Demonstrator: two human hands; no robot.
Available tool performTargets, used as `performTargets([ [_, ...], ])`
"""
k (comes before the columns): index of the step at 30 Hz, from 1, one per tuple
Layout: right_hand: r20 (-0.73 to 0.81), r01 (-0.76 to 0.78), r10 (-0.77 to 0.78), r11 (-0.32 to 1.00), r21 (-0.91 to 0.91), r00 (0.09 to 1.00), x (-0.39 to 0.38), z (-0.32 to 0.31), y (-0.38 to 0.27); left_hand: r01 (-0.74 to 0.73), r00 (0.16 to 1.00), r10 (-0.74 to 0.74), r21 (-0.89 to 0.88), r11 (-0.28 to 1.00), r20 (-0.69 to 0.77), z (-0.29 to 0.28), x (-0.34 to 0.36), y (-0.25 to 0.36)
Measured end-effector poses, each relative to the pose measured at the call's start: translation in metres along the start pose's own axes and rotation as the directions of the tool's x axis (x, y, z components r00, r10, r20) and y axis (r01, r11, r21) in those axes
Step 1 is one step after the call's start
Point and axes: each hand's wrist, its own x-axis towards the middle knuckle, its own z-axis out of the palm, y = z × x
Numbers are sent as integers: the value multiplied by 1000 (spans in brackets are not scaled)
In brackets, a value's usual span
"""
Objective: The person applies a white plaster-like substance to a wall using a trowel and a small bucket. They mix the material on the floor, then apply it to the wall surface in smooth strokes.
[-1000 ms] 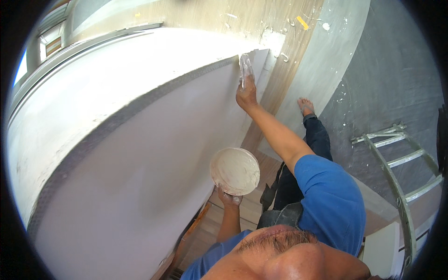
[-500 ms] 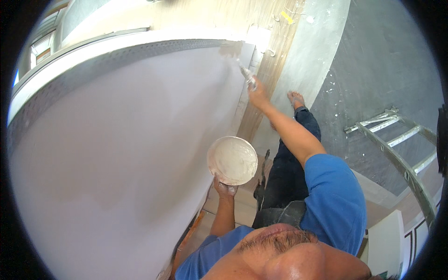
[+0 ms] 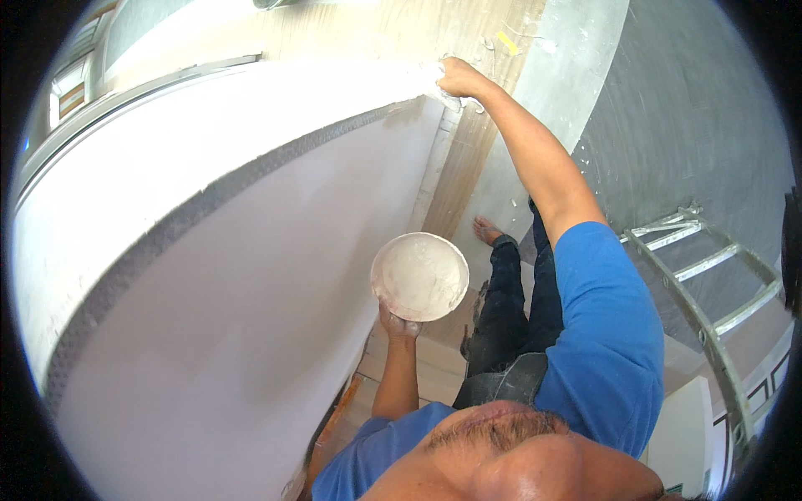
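My left hand [image 3: 401, 324] grips the lower rim of a round white bowl [image 3: 420, 274] from beneath. A thick whitish paste lies inside it, smeared over the walls. My right arm stretches far forward, and my right hand [image 3: 461, 78] is closed around a small paste-smeared hand tool [image 3: 452, 103]. Glare and the fingers hide most of that tool, so its exact kind is unclear. The hand is at the far end of a pale wall [image 3: 217, 284], beside its bright white top. Along the wall's upper edge runs a grey perforated strip [image 3: 251, 169].
At the right an aluminium ladder [image 3: 697, 292] stands on the dark grey floor [image 3: 693, 108]. White splatters dot the floor. A wood-toned strip [image 3: 468, 159] and a small yellow piece [image 3: 508, 43] lie beyond the wall's end. My bare foot [image 3: 487, 231] is near the strip.
My right hand has moved up and away, from the wall face to the bright top at its far corner. The bowl stays in my left hand. The view has shifted, showing more of the white top.
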Motion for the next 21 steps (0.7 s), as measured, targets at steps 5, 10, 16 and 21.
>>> performTargets([
  [5, 111, 19, -10, 997, -75, 994, 31, 13, -3, 46, 993, -52, -60, 997, -106, 41, 10, 4],
  [10, 229, -122, 110, 992, 40, 967, 43, 9, -25, -25, 996, 32, 79, 997, -89, 60, 9, 14],
  [16, 295, -53, -31, 961, 272, 955, 3, -44, -112, -61, 997, 65, 107, 992, -39, 74, 16, 23],
  [21, 288, 102, -205, 936, 336, 935, -44, -87, -195, -42, 992, 45, 32, 999, -119, 94, 29, 29],
])
